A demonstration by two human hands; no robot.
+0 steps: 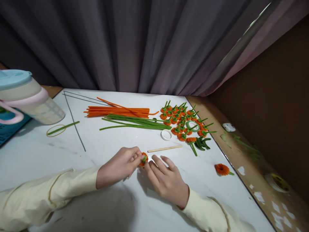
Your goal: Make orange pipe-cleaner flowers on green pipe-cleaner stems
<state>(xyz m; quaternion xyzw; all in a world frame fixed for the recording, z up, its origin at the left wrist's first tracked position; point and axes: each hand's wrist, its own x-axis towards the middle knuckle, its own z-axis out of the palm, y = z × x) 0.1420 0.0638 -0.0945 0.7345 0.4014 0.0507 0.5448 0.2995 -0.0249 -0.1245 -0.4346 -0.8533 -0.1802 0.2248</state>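
A small orange pipe-cleaner flower [144,155] with a green centre is held low over the white table between my hands. My left hand [122,164] pinches its left side, fingers curled in. From the right, my right hand [165,180] grips its lower edge at the index fingertip; the other fingers are spread and the thumb is hidden. Just beyond the fingers lies a thin wooden stick [165,149]. Behind it are green pipe cleaners [137,122] and a bundle of orange pipe cleaners [118,111].
Several finished orange flowers [181,137] cluster at the back right around a green tape roll [192,126]. Nearby are a white ring [166,134] and dark green leaf pieces [202,143]. One flower [222,169] lies far right. A large tumbler [36,100] stands left, beyond black wires [74,122].
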